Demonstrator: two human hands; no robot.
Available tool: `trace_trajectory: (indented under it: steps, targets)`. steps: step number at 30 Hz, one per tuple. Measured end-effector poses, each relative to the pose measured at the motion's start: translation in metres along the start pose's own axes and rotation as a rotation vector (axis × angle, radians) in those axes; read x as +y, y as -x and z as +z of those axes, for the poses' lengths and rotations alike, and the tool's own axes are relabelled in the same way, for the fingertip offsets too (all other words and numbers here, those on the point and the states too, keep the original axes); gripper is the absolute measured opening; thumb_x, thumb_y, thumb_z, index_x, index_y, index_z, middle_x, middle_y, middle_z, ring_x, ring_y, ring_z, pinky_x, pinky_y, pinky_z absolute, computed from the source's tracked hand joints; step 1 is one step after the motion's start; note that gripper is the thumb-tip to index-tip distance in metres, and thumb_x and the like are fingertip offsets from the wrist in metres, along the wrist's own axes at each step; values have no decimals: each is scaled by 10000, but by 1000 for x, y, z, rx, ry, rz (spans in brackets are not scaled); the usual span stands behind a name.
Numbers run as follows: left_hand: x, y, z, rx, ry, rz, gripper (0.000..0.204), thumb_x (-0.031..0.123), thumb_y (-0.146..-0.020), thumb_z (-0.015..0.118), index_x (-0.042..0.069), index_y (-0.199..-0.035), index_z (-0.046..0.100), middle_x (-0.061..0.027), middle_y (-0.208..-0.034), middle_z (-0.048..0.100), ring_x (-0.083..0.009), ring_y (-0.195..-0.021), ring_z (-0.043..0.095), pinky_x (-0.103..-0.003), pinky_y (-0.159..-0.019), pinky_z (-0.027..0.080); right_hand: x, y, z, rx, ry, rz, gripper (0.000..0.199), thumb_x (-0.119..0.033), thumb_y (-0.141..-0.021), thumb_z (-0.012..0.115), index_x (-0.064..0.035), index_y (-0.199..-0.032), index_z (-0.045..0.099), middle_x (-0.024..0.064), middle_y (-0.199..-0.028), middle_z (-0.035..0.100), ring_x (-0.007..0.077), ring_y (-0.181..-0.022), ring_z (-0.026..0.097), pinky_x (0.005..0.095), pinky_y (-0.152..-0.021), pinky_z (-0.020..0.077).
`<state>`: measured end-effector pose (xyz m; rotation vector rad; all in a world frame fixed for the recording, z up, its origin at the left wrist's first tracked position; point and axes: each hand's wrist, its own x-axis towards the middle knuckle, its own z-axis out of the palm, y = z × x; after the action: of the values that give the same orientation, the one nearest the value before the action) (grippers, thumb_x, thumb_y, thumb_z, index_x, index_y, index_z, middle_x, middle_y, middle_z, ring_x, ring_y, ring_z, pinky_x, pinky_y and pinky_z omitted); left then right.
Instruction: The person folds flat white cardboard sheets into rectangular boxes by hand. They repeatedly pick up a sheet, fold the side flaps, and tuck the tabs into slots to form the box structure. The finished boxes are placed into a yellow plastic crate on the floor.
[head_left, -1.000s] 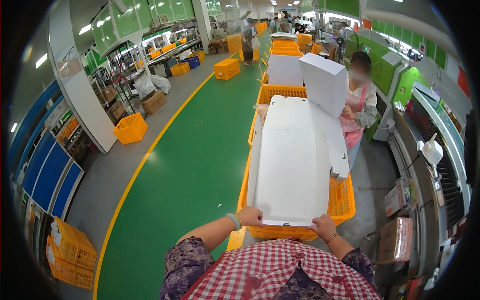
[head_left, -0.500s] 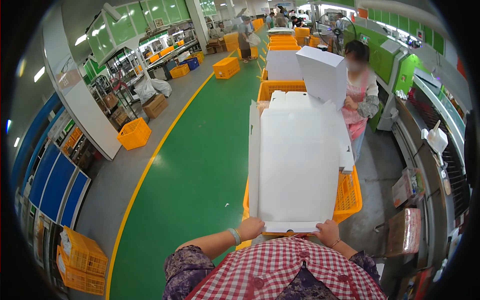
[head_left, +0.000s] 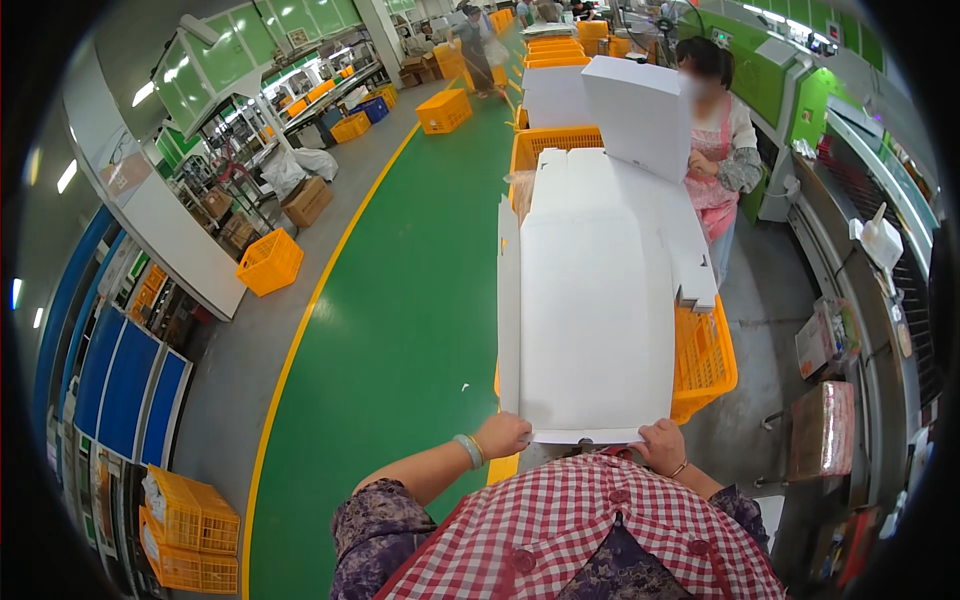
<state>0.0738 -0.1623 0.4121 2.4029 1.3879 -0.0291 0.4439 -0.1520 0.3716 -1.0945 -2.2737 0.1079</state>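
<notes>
A large white cardboard box blank [head_left: 597, 310] lies before me, its left side flap [head_left: 509, 320] standing up along the edge. My left hand [head_left: 503, 436] is closed on the near left corner, fingers curled over the flap. At the near right corner, my right hand [head_left: 662, 446] pinches the same near flap [head_left: 585, 436], which looks tilted up. My fingertips are partly hidden behind the cardboard. Under the blank are other white cardboard pieces [head_left: 692, 262] and a yellow plastic crate [head_left: 705, 365].
Beyond the blank stands a white box [head_left: 637, 115], with a co-worker in a pink apron [head_left: 715, 160] beside it. A row of yellow crates [head_left: 555, 140] runs ahead. Green floor [head_left: 400, 330] lies to my left, a metal-edged conveyor [head_left: 850, 290] to my right.
The near flap has gone from lying nearly flat to tilted up, with both hands still on it. My hands have shifted slightly away from me. The whole view has tipped a little downward.
</notes>
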Motion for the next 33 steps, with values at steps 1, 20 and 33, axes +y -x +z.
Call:
trace_trajectory:
  steps: [1,20,33]
  targets:
    - [0,1,1,11,-2,4,178,232,-769,636,79,-859,645,-108,-833,630,-312,-847,599,-436,-785,473,0,1,0,-27,-7,-17,277,-267,-633,786,-87,-786,641,58,-680,568,252,-724,549,377,-674,437]
    - [-9,5,35,163,-96,103,121,186,-784,567,120,-784,668,-62,-752,624,-240,-885,574,-458,-1075,305,39,22,16,-220,-59,36,129,-193,-674,672,-152,-794,691,55,-671,589,242,-722,568,364,-632,453]
    - [-14,-22,24,306,-141,17,65,104,-742,582,57,-720,620,-139,-702,610,-326,-783,596,-528,-1061,319,34,9,13,-151,30,26,162,-212,-624,713,-133,-751,650,75,-638,539,272,-688,534,404,-625,418]
